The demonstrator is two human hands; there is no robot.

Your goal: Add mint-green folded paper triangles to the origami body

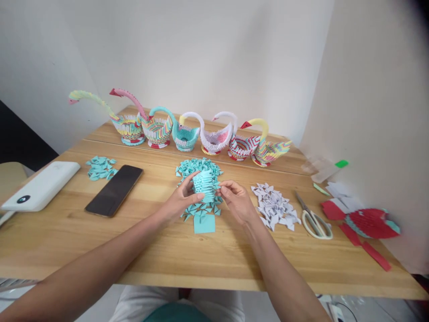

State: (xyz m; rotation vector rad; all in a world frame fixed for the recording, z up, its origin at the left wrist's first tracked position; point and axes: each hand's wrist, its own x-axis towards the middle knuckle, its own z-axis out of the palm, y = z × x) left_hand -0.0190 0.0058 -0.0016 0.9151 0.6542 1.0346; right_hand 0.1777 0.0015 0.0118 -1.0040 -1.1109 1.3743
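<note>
My left hand (184,194) is closed around a teal model built of folded paper pieces (203,185), thumb in front and fingers behind. At the model's right edge, my right hand (236,199) pinches a small teal folded paper piece (217,187). Its tip appears to touch the model, though the fingers partly cover it. Behind and below the model spreads a pile of teal paper pieces (191,167). A flat teal paper square (204,224) lies in front of that pile.
Several paper swans (186,136) stand along the back. On the left are a white power bank (43,185), a black phone (114,190) and more teal pieces (100,167). White pieces (275,205), scissors (314,220), a glue bottle (330,170) and a red paper model (370,222) lie right.
</note>
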